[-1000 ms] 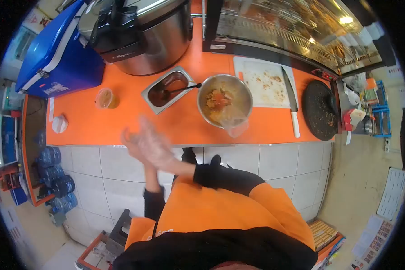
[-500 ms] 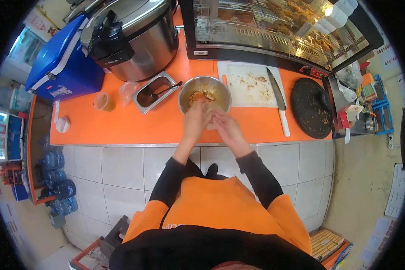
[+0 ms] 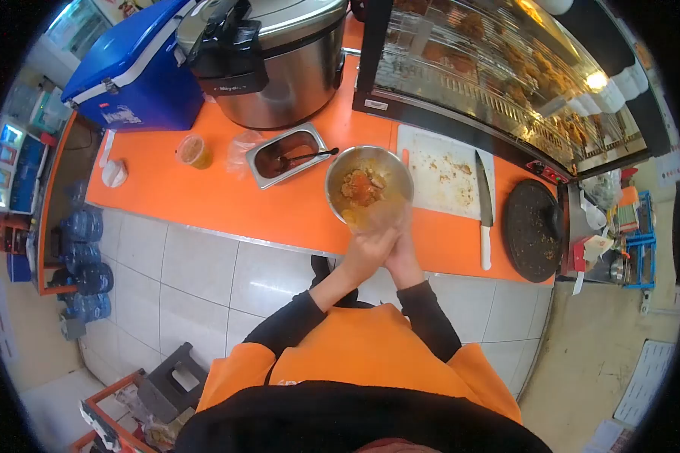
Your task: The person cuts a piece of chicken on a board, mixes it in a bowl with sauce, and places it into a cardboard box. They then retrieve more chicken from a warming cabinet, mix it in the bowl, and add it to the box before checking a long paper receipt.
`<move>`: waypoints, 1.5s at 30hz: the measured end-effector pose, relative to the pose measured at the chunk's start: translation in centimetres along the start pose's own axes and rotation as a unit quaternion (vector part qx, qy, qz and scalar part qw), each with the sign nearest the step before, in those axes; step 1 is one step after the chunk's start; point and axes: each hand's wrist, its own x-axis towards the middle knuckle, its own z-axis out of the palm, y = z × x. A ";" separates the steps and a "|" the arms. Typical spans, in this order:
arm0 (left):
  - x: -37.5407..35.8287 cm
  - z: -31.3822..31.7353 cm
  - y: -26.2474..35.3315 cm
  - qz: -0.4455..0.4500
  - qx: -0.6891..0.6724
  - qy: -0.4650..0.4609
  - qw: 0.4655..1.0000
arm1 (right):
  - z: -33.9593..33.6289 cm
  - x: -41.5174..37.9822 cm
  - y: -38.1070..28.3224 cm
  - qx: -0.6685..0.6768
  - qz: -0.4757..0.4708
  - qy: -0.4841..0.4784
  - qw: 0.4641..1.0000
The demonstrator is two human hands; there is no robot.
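A steel bowl point(image 3: 406, 167) holds chopped food with a reddish-orange patch on top. Over its near rim lies a blurred, see-through plastic piece point(image 3: 381, 214), possibly a glove. My left hand point(image 3: 372, 251) is closed at the lower end of this plastic, pressed against my right hand point(image 3: 402, 248). The right hand's fingers are blurred or hidden by the plastic and the left hand. Left of the bowl, a rectangular metal tray point(image 3: 319, 133) contains dark red sauce and a black-handled utensil.
A cutting board point(image 3: 438, 198) with scraps and a knife point(image 3: 485, 226) lie right of the bowl, beside a round black plate point(image 3: 529, 245). Behind stand a rice cooker point(image 3: 287, 83), a glass food warmer point(image 3: 476, 68) and a blue cooler point(image 3: 140, 90). A cup point(image 3: 194, 152) stands left.
The view has turned and shifted, so the counter appears tilted. My hands, apart at the bowl before, are now together at its near edge, with the plastic extending over the rim.
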 end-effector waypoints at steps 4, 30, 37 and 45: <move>-0.5 0.8 0.4 -0.011 -0.017 -0.042 0.999 | -2.5 0.9 -0.7 -0.182 -0.011 -0.011 0.983; 3.6 -0.4 0.5 0.013 -0.298 -0.040 0.954 | 4.5 5.3 -6.1 -0.630 -0.055 -0.131 0.764; -2.2 -2.4 -9.3 -0.327 -0.178 0.050 0.927 | 3.1 10.5 -2.8 -0.908 -0.193 -0.193 0.318; -1.1 -2.9 -11.0 -0.452 -0.411 0.016 0.791 | 3.2 10.9 -4.1 -0.895 -0.095 -0.178 0.397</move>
